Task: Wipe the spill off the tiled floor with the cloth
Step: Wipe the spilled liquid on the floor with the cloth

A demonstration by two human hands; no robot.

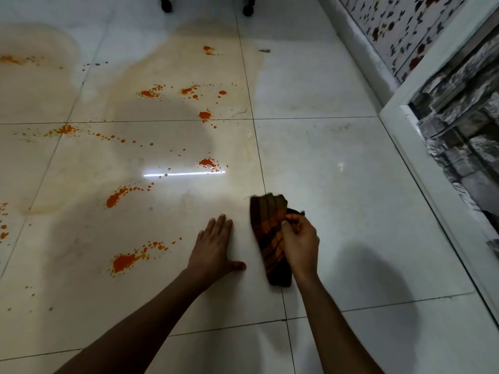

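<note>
Orange-red splashes of the spill (206, 163) lie scattered over the white tiled floor (337, 184), within a wider pale brownish wet stain; a large blot (123, 262) sits close to my left hand. My left hand (213, 249) rests flat on the floor, fingers spread, holding nothing. Just to its right my right hand (299, 242) pinches a folded brown and orange checked cloth (268, 225), which lies on the floor, clear of the splashes.
Two dark castor wheels (248, 8) of some furniture stand at the top edge. A white raised sill (421, 168) and a flower-patterned wall (405, 31) run along the right side, with grey stone-like blocks (464, 125) behind.
</note>
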